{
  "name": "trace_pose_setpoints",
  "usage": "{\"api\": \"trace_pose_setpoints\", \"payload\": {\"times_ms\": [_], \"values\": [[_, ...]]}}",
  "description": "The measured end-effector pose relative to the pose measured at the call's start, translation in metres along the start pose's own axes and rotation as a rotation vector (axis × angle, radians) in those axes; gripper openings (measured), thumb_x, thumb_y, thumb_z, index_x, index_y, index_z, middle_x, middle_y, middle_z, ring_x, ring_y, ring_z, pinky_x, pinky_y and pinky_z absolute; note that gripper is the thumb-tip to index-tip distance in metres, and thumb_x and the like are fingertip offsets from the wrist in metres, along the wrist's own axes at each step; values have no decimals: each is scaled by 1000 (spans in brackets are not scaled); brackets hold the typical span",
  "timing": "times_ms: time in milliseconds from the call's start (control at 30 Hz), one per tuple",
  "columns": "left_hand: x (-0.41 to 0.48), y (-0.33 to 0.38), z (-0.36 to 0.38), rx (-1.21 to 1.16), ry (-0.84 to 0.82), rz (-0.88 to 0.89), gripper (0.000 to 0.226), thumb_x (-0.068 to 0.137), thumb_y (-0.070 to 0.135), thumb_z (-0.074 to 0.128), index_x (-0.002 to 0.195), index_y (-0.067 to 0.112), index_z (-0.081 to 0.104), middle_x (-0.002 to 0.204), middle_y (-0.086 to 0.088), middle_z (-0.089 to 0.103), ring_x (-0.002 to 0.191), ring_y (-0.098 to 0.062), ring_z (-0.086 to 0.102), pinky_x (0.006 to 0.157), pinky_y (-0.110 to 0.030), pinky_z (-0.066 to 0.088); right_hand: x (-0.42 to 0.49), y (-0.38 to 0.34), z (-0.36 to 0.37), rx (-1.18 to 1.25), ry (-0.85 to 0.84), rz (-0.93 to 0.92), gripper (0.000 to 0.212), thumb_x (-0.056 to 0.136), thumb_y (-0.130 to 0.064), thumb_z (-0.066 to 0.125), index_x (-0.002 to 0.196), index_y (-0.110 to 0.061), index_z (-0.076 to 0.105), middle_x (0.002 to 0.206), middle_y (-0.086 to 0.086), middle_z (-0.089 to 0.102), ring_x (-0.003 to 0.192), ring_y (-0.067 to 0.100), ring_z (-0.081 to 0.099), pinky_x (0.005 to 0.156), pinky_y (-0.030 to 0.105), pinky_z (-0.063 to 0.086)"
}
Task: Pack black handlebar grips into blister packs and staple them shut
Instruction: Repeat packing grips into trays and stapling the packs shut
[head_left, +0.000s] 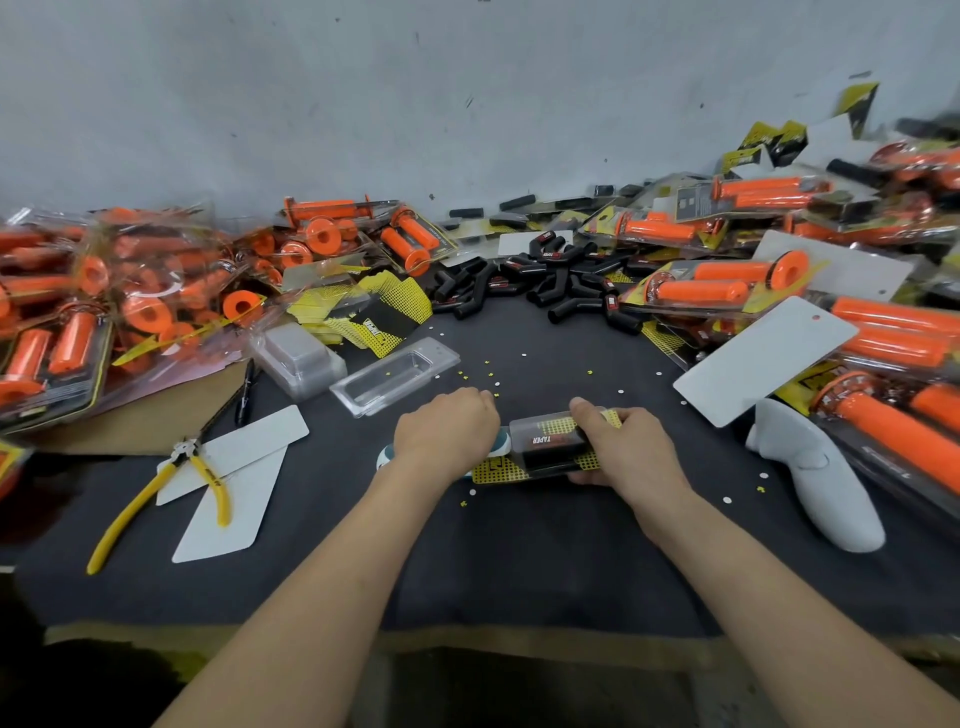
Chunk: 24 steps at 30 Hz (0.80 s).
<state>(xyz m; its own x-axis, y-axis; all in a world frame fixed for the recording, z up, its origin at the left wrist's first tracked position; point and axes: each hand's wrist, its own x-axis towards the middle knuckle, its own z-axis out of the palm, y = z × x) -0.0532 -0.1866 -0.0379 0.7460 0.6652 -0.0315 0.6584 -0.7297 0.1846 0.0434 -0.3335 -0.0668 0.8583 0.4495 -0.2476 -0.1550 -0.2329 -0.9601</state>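
grey, scuffed wall at the back, dark table spread out in front of it. heaped along the table's left side, orange grips in sealed packs; a second orange heap along the right side, climbing toward the wall. loose black handlebar grips piled at the far middle, between the two heaps. yellow-and-black printed cards fanned out just left of that pile. blank white card leaning on the right heap, more white cards lying flat at the left. white handheld device near the right heap. yellow-handled pliers resting partly on the left cards, black pen beyond them. stack of clear trays and one empty clear tray side by side, left of centre.

at the near middle, left hand knuckles up, fingers clenched over a teal-and-white stapler. right hand grasping the right end of a blister pack, thumb on top, fingers tucked underneath. stapler's front end meeting the pack's left end. inside the pack, a black grip with a "taper" label. small white and yellow punch dots scattered over the table around the hands.
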Motion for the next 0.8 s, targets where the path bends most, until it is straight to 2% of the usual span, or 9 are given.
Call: {"api": "trace_pose_setpoints", "payload": {"times_ms": [267,367,433,500,567,633,700,767,800], "values": [[-4,2,2,67,8,-4,24,96,16,33,107,18,53,116,-5,59,106,-33,54,77,-39,33,-1,-2,-2,-45,-27,29,50,91,-50,65,120,-12,49,119,9,63,58,20,73,71,39,63],[-6,3,1,73,8,-3,10,94,17,34,97,16,43,113,-9,59,100,-34,55,74,-39,33,-4,-11,-8,-202,-80,21,54,93,-59,55,117,-10,54,106,9,71,60,22,74,75,40,62],[-6,3,0,72,2,-5,5,93,16,36,95,16,41,111,-10,59,91,-33,51,73,-40,33,-7,-20,-16,-505,-45,-55,64,93,-68,42,117,-11,58,98,12,72,74,26,75,74,38,60],[-8,4,-2,46,-9,-25,7,93,17,37,97,16,42,110,-11,59,86,-31,46,73,-40,33,-9,-26,-22,-843,69,-186,71,94,-72,32,123,-13,57,115,14,65,102,32,65,82,41,52],[-9,6,-4,31,-21,-34,9,93,18,39,100,16,44,110,-11,59,85,-31,46,73,-39,33,-14,-35,-18,-899,92,-351,67,97,-67,32,133,-16,54,129,10,59,115,31,56,88,43,46],[-10,6,-5,35,-28,-20,12,93,21,42,103,16,45,110,-10,60,87,-31,49,72,-39,33,-20,-48,-2,-776,4,-500,57,98,-62,36,136,-24,55,131,2,61,118,25,56,93,40,46],[-11,5,-6,38,-18,1,20,93,25,44,111,17,48,112,-8,62,95,-31,56,73,-38,35,-20,-62,22,-650,-166,-568,47,96,-60,41,129,-32,60,124,-5,66,114,19,60,91,37,48],[-12,6,-4,89,-2,20,31,96,27,42,126,19,48,122,-8,62,107,-31,60,77,-37,40,-16,-71,52,-577,-383,-547,46,93,-63,43,125,-36,62,120,-8,67,110,16,60,85,35,48],[-11,6,-2,148,-4,11,37,98,27,41,134,19,46,129,-9,59,117,-30,57,84,-38,41,-14,-73,68,-586,-474,-509,49,93,-65,42,125,-35,63,121,-7,66,110,17,60,83,35,47]]}}
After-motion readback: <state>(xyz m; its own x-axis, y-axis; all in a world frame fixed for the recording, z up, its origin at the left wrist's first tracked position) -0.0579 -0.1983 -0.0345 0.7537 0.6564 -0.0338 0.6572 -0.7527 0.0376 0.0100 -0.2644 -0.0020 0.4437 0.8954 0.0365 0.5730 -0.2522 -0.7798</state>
